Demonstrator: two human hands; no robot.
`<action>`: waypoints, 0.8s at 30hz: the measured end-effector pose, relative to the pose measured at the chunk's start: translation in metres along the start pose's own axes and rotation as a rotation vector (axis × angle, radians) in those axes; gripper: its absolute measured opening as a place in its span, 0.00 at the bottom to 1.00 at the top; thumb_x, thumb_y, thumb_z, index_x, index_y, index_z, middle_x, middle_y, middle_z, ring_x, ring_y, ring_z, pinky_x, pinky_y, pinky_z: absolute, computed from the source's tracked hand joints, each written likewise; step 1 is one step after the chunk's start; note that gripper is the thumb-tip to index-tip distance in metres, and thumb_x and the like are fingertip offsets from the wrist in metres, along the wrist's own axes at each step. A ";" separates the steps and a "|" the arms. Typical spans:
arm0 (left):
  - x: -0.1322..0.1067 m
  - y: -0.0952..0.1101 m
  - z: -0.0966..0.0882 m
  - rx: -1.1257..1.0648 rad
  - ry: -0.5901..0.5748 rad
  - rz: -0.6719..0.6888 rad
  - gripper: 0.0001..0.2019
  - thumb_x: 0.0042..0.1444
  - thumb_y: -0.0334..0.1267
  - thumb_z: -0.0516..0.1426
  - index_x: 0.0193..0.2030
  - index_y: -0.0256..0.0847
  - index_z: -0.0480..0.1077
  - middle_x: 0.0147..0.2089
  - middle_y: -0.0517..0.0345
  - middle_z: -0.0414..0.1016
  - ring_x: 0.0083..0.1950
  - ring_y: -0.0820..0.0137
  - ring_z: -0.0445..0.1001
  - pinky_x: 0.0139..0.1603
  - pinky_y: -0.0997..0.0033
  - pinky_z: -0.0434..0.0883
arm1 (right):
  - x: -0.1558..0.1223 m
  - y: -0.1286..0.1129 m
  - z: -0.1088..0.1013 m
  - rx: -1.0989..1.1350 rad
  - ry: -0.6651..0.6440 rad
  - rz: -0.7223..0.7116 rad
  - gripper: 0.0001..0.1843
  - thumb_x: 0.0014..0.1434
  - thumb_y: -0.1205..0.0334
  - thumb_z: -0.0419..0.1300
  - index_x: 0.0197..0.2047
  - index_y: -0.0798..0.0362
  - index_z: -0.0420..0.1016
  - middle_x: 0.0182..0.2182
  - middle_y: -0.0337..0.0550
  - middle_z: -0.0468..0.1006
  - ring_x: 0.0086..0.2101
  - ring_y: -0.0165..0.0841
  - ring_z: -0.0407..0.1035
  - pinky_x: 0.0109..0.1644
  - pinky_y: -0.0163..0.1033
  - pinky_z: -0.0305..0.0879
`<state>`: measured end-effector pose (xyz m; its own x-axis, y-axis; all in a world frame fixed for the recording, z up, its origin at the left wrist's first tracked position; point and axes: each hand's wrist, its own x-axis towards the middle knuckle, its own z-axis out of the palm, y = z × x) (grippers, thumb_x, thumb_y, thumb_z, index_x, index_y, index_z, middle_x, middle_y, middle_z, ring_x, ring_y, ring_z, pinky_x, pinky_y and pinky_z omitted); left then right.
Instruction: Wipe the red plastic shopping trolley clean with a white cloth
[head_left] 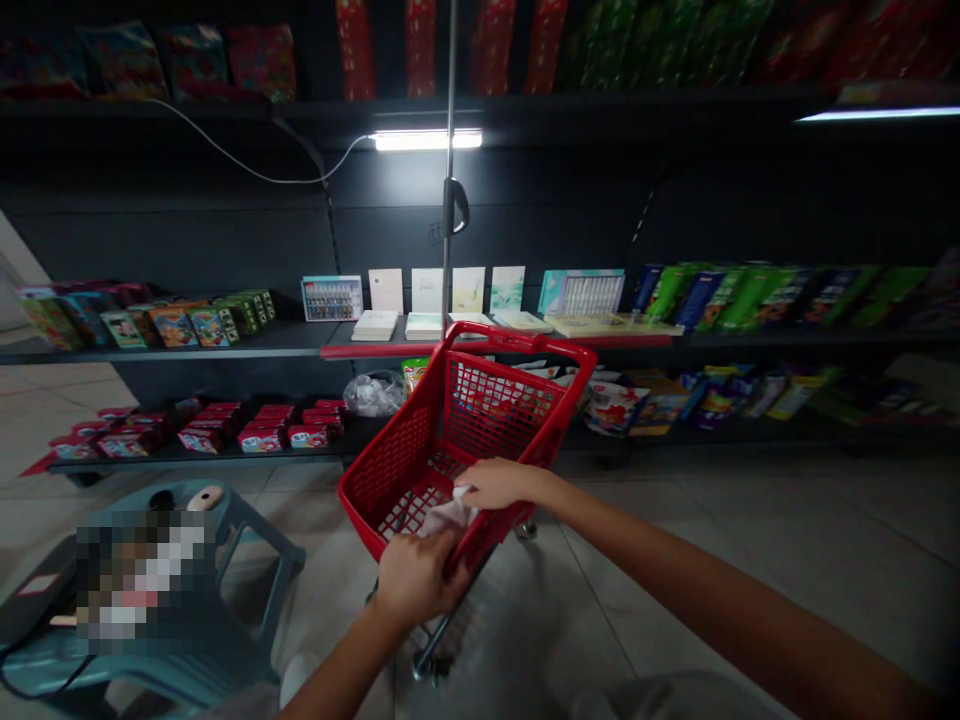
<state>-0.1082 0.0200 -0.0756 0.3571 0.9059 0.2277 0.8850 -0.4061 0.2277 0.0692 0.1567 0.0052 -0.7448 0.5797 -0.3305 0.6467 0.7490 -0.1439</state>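
Observation:
A red plastic mesh shopping basket point(495, 405) on a wheeled metal frame stands in front of me, tilted toward my body. My left hand point(416, 580) closes over its near rim. A crumpled white cloth point(448, 515) lies between my hands, over the rim and inside the basket. My right hand point(501, 483) reaches across the basket, its fingertips pinching the top of the cloth. Whether the left hand also grips the cloth is hidden by its fingers.
Dark store shelves point(180, 340) hold boxes, cards and books ahead. A metal pole point(450, 100) rises behind the basket. At the lower left stands a teal plastic stool point(255, 540) bearing a pixelated object. Pale floor tiles point(660, 540) spread to the right.

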 end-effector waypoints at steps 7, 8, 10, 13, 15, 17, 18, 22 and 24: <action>0.005 -0.025 -0.007 0.026 0.042 0.110 0.14 0.66 0.45 0.50 0.35 0.43 0.74 0.35 0.54 0.81 0.33 0.69 0.77 0.35 0.71 0.64 | 0.015 -0.009 0.009 0.298 -0.001 -0.346 0.17 0.59 0.70 0.54 0.43 0.55 0.83 0.39 0.42 0.84 0.38 0.32 0.74 0.44 0.32 0.64; 0.006 -0.028 -0.007 0.033 0.044 0.117 0.15 0.66 0.45 0.50 0.35 0.43 0.74 0.34 0.54 0.81 0.33 0.69 0.77 0.35 0.71 0.63 | 0.016 -0.006 0.009 0.296 0.015 -0.330 0.17 0.58 0.70 0.54 0.43 0.55 0.83 0.40 0.42 0.84 0.38 0.32 0.74 0.44 0.32 0.64; 0.009 -0.033 -0.006 0.046 0.046 0.127 0.16 0.67 0.45 0.50 0.34 0.42 0.74 0.33 0.54 0.80 0.31 0.69 0.76 0.34 0.70 0.62 | 0.016 0.005 0.005 0.278 0.012 -0.306 0.18 0.57 0.70 0.54 0.43 0.55 0.84 0.41 0.44 0.84 0.38 0.33 0.74 0.44 0.32 0.65; 0.014 -0.039 -0.004 0.047 0.045 0.156 0.17 0.67 0.46 0.50 0.32 0.42 0.73 0.31 0.54 0.79 0.32 0.69 0.76 0.34 0.70 0.61 | 0.010 0.038 -0.006 0.201 -0.069 -0.216 0.19 0.55 0.72 0.54 0.44 0.57 0.85 0.40 0.46 0.85 0.37 0.33 0.74 0.42 0.32 0.64; 0.018 -0.044 -0.004 0.048 0.042 0.168 0.18 0.68 0.46 0.50 0.31 0.42 0.73 0.31 0.54 0.79 0.32 0.70 0.75 0.34 0.70 0.61 | -0.001 0.068 -0.015 0.114 -0.092 -0.094 0.20 0.55 0.73 0.53 0.43 0.59 0.85 0.40 0.48 0.85 0.37 0.33 0.75 0.43 0.32 0.64; 0.021 -0.048 -0.003 0.060 0.043 0.169 0.19 0.68 0.46 0.49 0.31 0.42 0.72 0.32 0.54 0.79 0.32 0.70 0.75 0.35 0.70 0.61 | -0.017 0.099 -0.023 0.003 -0.060 0.027 0.20 0.56 0.73 0.52 0.42 0.59 0.85 0.41 0.48 0.85 0.40 0.34 0.77 0.46 0.32 0.64; 0.023 -0.049 -0.002 0.070 0.046 0.166 0.19 0.69 0.47 0.49 0.31 0.42 0.72 0.32 0.54 0.79 0.32 0.69 0.75 0.36 0.69 0.61 | -0.026 0.112 -0.027 -0.056 -0.036 0.078 0.20 0.57 0.72 0.51 0.43 0.58 0.85 0.43 0.49 0.85 0.43 0.35 0.77 0.48 0.33 0.65; 0.028 -0.053 -0.001 0.102 0.079 0.154 0.20 0.70 0.49 0.48 0.32 0.42 0.72 0.33 0.55 0.79 0.33 0.67 0.74 0.38 0.66 0.61 | -0.057 0.136 -0.037 -0.200 0.076 0.309 0.21 0.62 0.65 0.50 0.47 0.53 0.84 0.49 0.52 0.83 0.50 0.43 0.77 0.52 0.42 0.67; 0.029 -0.053 -0.002 0.099 0.099 0.152 0.21 0.71 0.48 0.47 0.32 0.42 0.72 0.33 0.55 0.79 0.34 0.67 0.74 0.40 0.64 0.61 | -0.062 0.130 -0.037 -0.204 0.125 0.415 0.22 0.63 0.63 0.50 0.49 0.53 0.84 0.51 0.56 0.82 0.51 0.48 0.76 0.53 0.47 0.68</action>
<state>-0.1450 0.0673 -0.0797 0.4616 0.8170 0.3456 0.8500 -0.5188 0.0910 0.1933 0.2304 0.0413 -0.4526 0.8678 -0.2052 0.8575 0.4867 0.1670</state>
